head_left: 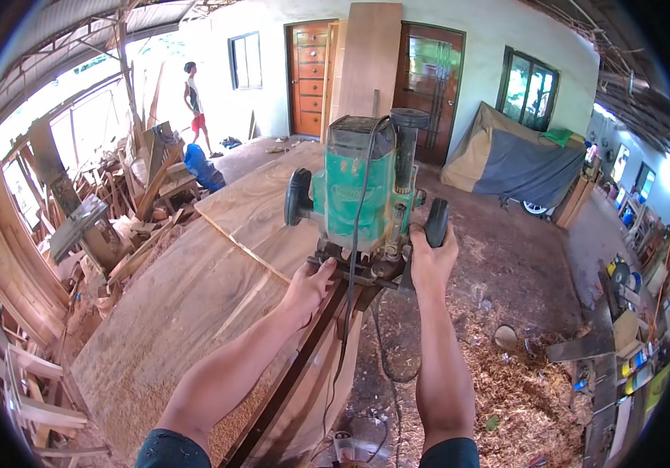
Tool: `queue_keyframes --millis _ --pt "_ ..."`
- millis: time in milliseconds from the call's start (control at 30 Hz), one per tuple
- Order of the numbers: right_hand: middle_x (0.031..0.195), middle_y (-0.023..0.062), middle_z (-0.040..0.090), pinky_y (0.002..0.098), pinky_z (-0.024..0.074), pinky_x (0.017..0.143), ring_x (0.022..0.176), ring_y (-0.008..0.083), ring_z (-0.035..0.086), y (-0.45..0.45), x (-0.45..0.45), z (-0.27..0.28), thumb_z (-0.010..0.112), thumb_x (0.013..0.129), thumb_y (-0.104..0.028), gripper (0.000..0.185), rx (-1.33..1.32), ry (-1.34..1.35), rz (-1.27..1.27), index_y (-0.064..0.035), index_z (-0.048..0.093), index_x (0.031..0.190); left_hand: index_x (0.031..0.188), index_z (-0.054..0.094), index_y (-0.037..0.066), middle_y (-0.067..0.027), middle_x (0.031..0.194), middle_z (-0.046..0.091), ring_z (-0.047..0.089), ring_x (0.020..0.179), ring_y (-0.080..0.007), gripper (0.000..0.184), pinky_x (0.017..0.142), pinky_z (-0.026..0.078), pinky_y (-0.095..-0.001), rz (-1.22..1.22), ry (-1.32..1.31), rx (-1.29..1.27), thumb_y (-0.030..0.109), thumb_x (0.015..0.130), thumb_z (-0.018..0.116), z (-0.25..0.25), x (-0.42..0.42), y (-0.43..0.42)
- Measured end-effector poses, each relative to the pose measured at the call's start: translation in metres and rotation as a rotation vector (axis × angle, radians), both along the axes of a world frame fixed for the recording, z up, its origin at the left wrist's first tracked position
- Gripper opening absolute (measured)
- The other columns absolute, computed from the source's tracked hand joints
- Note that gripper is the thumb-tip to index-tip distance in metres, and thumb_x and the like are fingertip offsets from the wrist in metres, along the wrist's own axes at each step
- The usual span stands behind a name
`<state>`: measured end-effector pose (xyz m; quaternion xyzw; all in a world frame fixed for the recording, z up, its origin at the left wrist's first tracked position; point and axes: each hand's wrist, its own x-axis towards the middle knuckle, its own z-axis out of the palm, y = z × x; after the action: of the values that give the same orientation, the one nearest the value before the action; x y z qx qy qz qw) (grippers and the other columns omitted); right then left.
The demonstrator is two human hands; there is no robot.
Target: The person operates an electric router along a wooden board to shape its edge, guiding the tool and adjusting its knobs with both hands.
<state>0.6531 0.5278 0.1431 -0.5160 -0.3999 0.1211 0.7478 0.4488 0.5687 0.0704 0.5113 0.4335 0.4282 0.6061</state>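
A green plunge router (348, 191) stands upright in front of me, its black cord (353, 265) hanging down the front. My left hand (310, 290) is closed around the edge of the router's base, thumb on top. My right hand (431, 261) wraps the black side handle (436, 224) on the right. The other black knob (297, 196), on the left, has no hand on it. Beneath the base runs a long dark wooden strip (294, 382), reaching toward me along the edge of a wide wooden panel (163, 327). The router's bit is hidden.
Wood shavings (506, 390) cover the floor at right. Scrap wood (136, 195) is piled at left, beside a blue sack (204, 166). A person (196, 108) walks at the back. A tarp-covered vehicle (514, 156) stands by the wall. The cord loops near my foot (343, 446).
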Motion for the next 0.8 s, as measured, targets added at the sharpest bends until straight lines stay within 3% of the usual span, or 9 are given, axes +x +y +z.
queue_keyframes --millis 100,200,300,400,467,533,600,667,800 --pt "0.082 0.0051 0.064 0.0283 0.0473 0.065 0.071 0.0115 0.057 0.0 -0.002 0.001 0.071 0.08 -0.01 0.023 0.035 -0.007 -0.006 0.0029 0.061 0.096 0.122 0.056 0.003 -0.0052 0.102 0.06 0.049 0.086 -0.0149 0.052 0.072 0.042 -0.0328 -0.013 -0.005 -0.036 0.049 0.096 0.058 -0.003 -0.001 0.003" --pt "0.081 0.0042 0.063 0.0282 0.0472 0.065 0.07 0.0114 0.057 0.003 0.0 0.0 0.071 0.08 -0.009 0.022 0.049 0.043 0.033 0.0028 0.061 0.095 0.116 0.06 0.005 -0.0021 0.103 0.064 0.061 0.088 -0.0122 0.043 0.072 0.051 -0.0285 -0.015 0.011 -0.044 0.043 0.097 0.059 0.005 0.0 0.002" --pt "0.08 0.0041 0.063 0.028 0.0471 0.065 0.07 0.0111 0.056 0.001 -0.001 -0.001 0.071 0.08 -0.009 0.021 0.005 0.116 0.076 0.0029 0.061 0.095 0.119 0.058 0.005 -0.0069 0.104 0.062 0.058 0.092 -0.0165 0.048 0.077 0.046 -0.0309 -0.072 0.034 -0.168 0.047 0.095 0.059 0.04 -0.008 -0.02" --pt "0.081 0.0044 0.063 0.0282 0.0471 0.067 0.071 0.0113 0.056 0.002 0.001 0.003 0.07 0.08 -0.008 0.022 0.011 0.002 0.012 0.0028 0.061 0.096 0.12 0.058 0.007 -0.0062 0.107 0.063 0.061 0.097 -0.0165 0.041 0.081 0.047 -0.031 -0.298 0.311 -0.062 0.04 0.095 0.06 0.037 -0.05 0.008" --pt "0.081 0.0046 0.063 0.0286 0.047 0.068 0.073 0.0116 0.056 0.005 0.004 -0.003 0.07 0.08 -0.008 0.021 0.005 -0.039 -0.031 0.0026 0.061 0.096 0.114 0.062 0.01 -0.0016 0.102 0.063 0.061 0.092 -0.0156 0.04 0.075 0.047 -0.0319 -0.061 0.376 0.121 0.045 0.095 0.059 0.037 -0.084 0.038" --pt "0.082 0.0048 0.063 0.0289 0.047 0.069 0.074 0.0121 0.056 0.009 0.004 -0.007 0.07 0.08 -0.008 0.021 0.019 0.052 0.025 0.0025 0.061 0.096 0.12 0.059 0.01 -0.0029 0.104 0.063 0.061 0.093 -0.0177 0.044 0.076 0.047 -0.032 0.245 0.094 0.165 0.047 0.096 0.055 0.052 -0.102 0.066" --pt "0.083 0.0052 0.063 0.029 0.0469 0.071 0.075 0.0123 0.056 0.011 0.004 -0.008 0.069 0.08 -0.008 0.021 0.033 0.088 0.06 0.0024 0.061 0.096 0.122 0.058 0.008 -0.0063 0.103 0.063 0.061 0.093 -0.018 0.049 0.077 0.047 -0.0339 0.381 0.081 0.301 0.049 0.095 0.055 0.089 -0.077 0.072" --pt "0.084 0.0057 0.063 0.0288 0.0467 0.071 0.076 0.0123 0.056 0.011 0.005 -0.009 0.069 0.08 -0.009 0.021 0.052 0.078 0.062 0.0023 0.061 0.096 0.118 0.06 0.005 -0.0071 0.098 0.064 0.062 0.085 -0.0152 0.052 0.068 0.048 -0.0309 0.315 -0.023 0.332 0.052 0.095 0.056 0.106 -0.047 0.088" --pt "0.086 0.0052 0.063 0.0286 0.0466 0.074 0.078 0.0119 0.055 0.009 0.007 -0.007 0.07 0.08 -0.009 0.022 0.015 0.06 0.061 0.0024 0.061 0.097 0.101 0.064 0.007 -0.0018 0.082 0.063 0.056 0.06 -0.0094 0.034 0.046 0.038 -0.0241 0.066 0.066 0.291 0.039 0.089 0.064 0.119 -0.017 0.104"
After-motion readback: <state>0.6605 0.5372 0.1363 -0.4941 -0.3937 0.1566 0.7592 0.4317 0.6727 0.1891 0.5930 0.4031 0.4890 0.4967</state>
